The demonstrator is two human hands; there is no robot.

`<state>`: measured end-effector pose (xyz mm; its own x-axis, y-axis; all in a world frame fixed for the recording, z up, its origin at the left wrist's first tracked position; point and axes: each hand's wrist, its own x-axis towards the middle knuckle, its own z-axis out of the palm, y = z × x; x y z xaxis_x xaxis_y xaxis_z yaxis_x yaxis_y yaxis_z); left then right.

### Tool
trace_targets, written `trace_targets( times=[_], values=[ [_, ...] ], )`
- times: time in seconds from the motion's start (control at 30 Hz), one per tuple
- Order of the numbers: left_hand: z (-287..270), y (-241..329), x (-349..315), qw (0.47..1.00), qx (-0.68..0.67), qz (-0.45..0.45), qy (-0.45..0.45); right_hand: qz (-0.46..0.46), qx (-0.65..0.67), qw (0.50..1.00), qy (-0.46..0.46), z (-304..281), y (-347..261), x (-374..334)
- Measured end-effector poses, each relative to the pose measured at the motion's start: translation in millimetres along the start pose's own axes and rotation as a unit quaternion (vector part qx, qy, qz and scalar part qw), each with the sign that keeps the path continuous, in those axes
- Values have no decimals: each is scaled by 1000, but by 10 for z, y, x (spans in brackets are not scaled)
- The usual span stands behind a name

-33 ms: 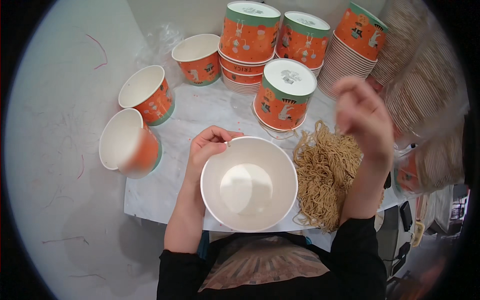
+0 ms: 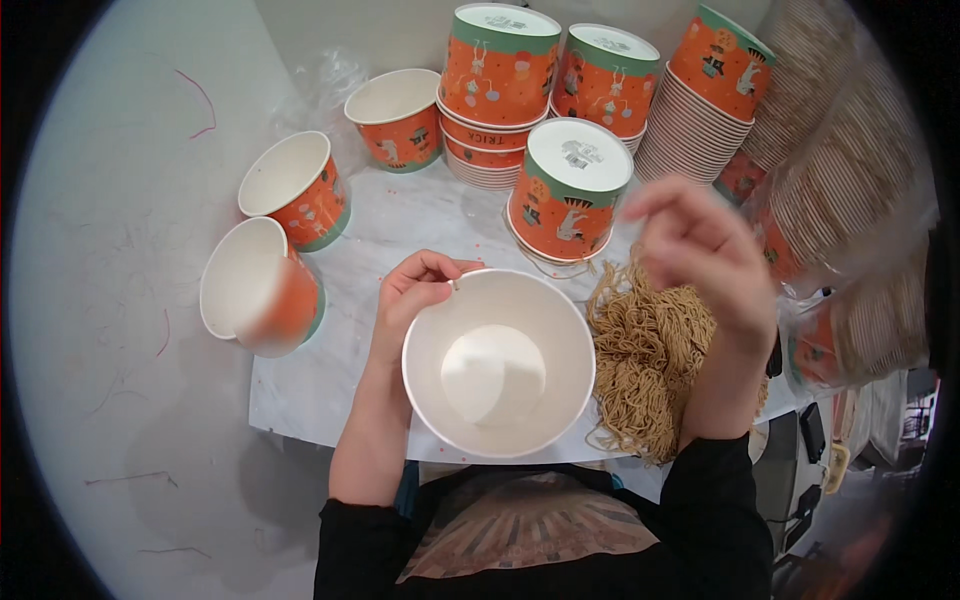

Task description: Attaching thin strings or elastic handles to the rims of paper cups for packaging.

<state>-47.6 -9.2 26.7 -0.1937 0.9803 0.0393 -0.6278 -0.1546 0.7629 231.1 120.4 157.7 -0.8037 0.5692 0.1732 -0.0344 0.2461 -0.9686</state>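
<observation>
My left hand (image 2: 412, 298) is closed on the rim of a paper bucket (image 2: 560, 385), white inside, whose open mouth faces up near the table's front edge. A short tan end of cord shows at the thumb, inside the rim. My right hand (image 2: 705, 255) is raised above and beyond a heap of tan cords (image 2: 650, 370) to the right of the bucket. Its fingers are partly bent and smeared by motion, so whether they hold anything cannot be made out. Just left of that hand stands an upside-down orange-and-green bucket (image 2: 565, 215), with loose cord at its lower rim.
Upright orange buckets (image 2: 325, 205) stand along the left side of the marbled table (image 2: 400, 220). Stacks of upside-down buckets (image 2: 500, 75) line the back, and nested buckets in clear plastic (image 2: 840, 170) rise at the right. A wall (image 2: 130, 300) borders the left.
My right hand has come a little left and down, toward the cord heap. The bucket in my left hand has shifted very slightly up.
</observation>
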Motion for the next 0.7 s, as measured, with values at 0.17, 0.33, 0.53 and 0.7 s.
trace_targets(
  times=[0.17, 0.33, 0.53, 0.7],
  values=[
    [107, 130, 14, 985, 132, 103, 50, -35, -98, 991, -83, 554, 13, 70],
    [474, 493, -298, 812, 489, 318, -21, -46, -116, 990, -61, 691, -34, 54],
    [923, 386, -427, 663, 629, 401, -63, -34, -104, 991, -76, 731, -146, -63],
    [1006, 361, -495, 660, 642, 388, -46, -145, -133, 979, -57, 730, -135, -75]
  ],
)
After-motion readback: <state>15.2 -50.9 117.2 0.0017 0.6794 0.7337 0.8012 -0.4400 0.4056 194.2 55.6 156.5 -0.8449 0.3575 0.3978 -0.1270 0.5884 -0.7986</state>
